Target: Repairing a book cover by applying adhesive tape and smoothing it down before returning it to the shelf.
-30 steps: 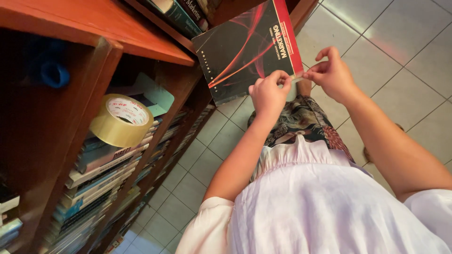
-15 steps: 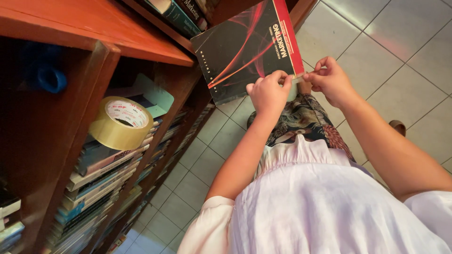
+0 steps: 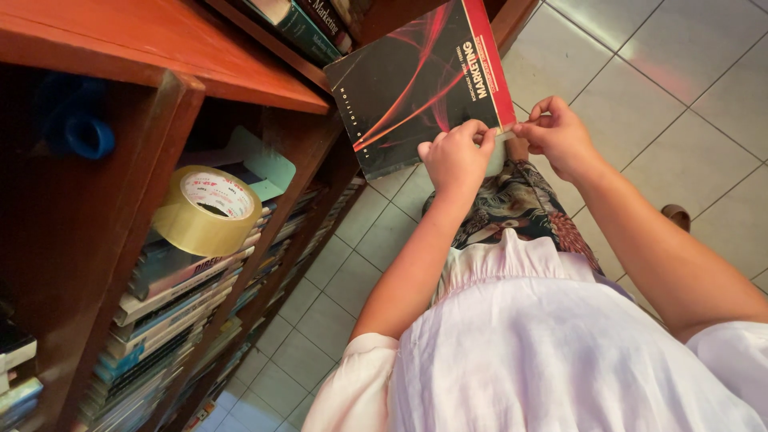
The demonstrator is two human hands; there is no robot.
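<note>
A black book (image 3: pixel 416 84) with red curved lines and a red spine edge leans out from the wooden bookshelf (image 3: pixel 192 72). My left hand (image 3: pixel 456 156) presses on the book's lower corner. My right hand (image 3: pixel 560 132) pinches a short strip of clear tape (image 3: pixel 506 134) stretched between both hands at that corner. A roll of tan packing tape (image 3: pixel 210 210) lies on stacked books on a lower shelf, well to the left of my hands.
Lower shelves hold stacks of books (image 3: pixel 168 320) lying flat. More books (image 3: pixel 308 24) stand on the top shelf behind the black one. A blue object (image 3: pixel 84 132) sits in the dark shelf corner. Pale floor tiles (image 3: pixel 680 72) spread to the right.
My hands stay at the book's corner with the tape strip. The view has shifted slightly. My right hand's fingers have closed in a little toward the left hand.
</note>
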